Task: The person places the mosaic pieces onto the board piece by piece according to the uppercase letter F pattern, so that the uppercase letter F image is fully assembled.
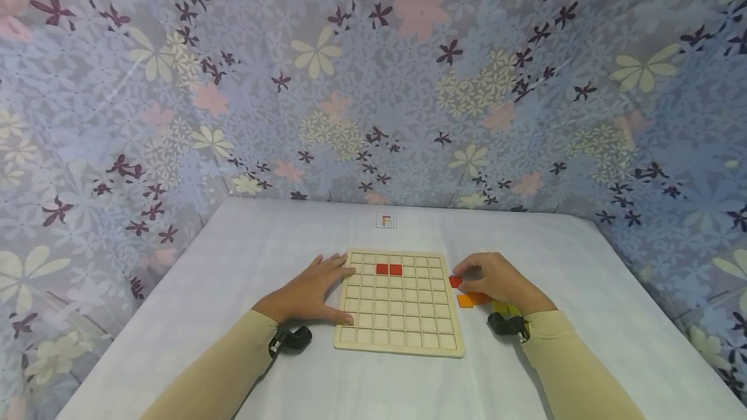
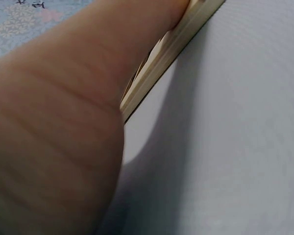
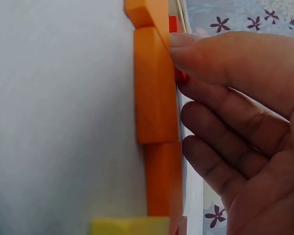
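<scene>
A pale wooden grid board (image 1: 399,347) lies at the middle of the table, with two red square tiles (image 1: 389,269) side by side in its second row. My left hand (image 1: 312,290) rests on the board's left edge, fingers spread and thumb on the lower left squares. Beyond the board's right edge, my right hand (image 1: 496,279) pinches a red tile (image 1: 455,282) between thumb and index finger. The other fingers bend loosely beneath, as the right wrist view shows. Beside that hand are orange tiles (image 3: 157,88) in a row and a yellow tile (image 3: 130,226), partly hidden in the head view.
A small printed card (image 1: 386,221) with a coloured grid lies behind the board. The white-covered table (image 1: 280,232) meets a flowered cloth (image 1: 373,83) at the back and sides. Black wrist cameras (image 1: 296,338) are strapped to both wrists.
</scene>
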A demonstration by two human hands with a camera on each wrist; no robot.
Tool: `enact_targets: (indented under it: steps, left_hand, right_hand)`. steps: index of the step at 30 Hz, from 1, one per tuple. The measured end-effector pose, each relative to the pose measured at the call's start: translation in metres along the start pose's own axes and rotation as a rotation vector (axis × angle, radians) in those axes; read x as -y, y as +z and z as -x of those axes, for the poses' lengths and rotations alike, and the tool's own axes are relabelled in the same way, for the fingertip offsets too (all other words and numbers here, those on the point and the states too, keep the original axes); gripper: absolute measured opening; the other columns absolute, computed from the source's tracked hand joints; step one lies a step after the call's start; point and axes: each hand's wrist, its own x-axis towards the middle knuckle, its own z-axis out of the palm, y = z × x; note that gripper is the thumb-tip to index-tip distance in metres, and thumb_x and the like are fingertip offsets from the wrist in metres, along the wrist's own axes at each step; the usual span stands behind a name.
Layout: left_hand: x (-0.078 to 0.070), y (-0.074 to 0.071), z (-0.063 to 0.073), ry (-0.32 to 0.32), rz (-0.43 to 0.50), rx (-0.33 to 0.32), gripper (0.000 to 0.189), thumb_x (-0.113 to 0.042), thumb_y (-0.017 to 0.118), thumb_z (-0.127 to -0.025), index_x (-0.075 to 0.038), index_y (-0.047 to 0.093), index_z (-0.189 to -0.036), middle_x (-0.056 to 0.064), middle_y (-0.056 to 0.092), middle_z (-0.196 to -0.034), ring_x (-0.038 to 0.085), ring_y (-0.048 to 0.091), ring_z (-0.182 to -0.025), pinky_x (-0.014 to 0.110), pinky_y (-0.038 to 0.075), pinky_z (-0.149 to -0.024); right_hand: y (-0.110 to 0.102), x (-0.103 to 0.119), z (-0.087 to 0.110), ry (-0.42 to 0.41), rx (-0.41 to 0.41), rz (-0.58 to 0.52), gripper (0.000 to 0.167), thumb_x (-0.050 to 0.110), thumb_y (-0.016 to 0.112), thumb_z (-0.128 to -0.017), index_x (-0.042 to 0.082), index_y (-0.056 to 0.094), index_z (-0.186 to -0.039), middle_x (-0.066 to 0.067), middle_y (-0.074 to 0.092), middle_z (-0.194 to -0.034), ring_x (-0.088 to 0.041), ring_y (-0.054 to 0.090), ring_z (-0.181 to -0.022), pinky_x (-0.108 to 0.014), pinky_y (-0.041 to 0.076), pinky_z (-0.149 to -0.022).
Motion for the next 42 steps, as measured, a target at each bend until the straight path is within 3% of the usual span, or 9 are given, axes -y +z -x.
enact_targets:
  steps: [14,24,33,42]
  left_hand:
    - [-0.003,-0.002,0.000,0.006,0.027,0.003,0.115,-0.088,0.068,-0.075,-0.016,0.045,-0.161,0.010,0.023,-0.172,0.025,0.013,-0.159,0.046,0.004,-0.127]
    - [-0.003,-0.006,0.002,-0.015,0.005,-0.003,0.115,-0.090,0.066,-0.075,-0.017,0.044,-0.161,0.008,0.023,-0.173,0.024,0.014,-0.159,0.046,0.005,-0.127]
    - [-0.003,-0.005,0.001,-0.021,0.003,0.011,0.116,-0.090,0.066,-0.075,-0.018,0.043,-0.162,0.007,0.021,-0.173,0.022,0.012,-0.159,0.044,0.004,-0.127]
    - [-0.002,-0.002,0.001,-0.007,0.019,0.014,0.115,-0.089,0.068,-0.075,-0.018,0.043,-0.162,0.008,0.022,-0.173,0.022,0.012,-0.159,0.043,0.003,-0.127]
  right_hand:
    - [0.000,0.004,0.001,0.073,-0.053,-0.008,0.025,0.012,0.085,-0.090,0.009,0.079,-0.115,-0.005,0.073,-0.115,-0.031,0.066,-0.113,-0.055,0.053,-0.101]
    - [0.004,0.016,-0.014,-0.015,-0.093,-0.010,0.024,0.013,0.084,-0.092,0.010,0.079,-0.116,-0.003,0.074,-0.114,-0.031,0.066,-0.114,-0.054,0.053,-0.102]
    - [0.011,0.034,-0.025,-0.133,-0.076,-0.004,0.024,0.015,0.087,-0.090,0.008,0.080,-0.113,0.000,0.075,-0.108,-0.028,0.069,-0.106,-0.050,0.057,-0.096]
    - [0.021,0.053,-0.035,-0.165,-0.020,-0.068,0.027,0.015,0.087,-0.090,0.006,0.080,-0.114,0.000,0.075,-0.106,-0.026,0.070,-0.103,-0.048,0.057,-0.093]
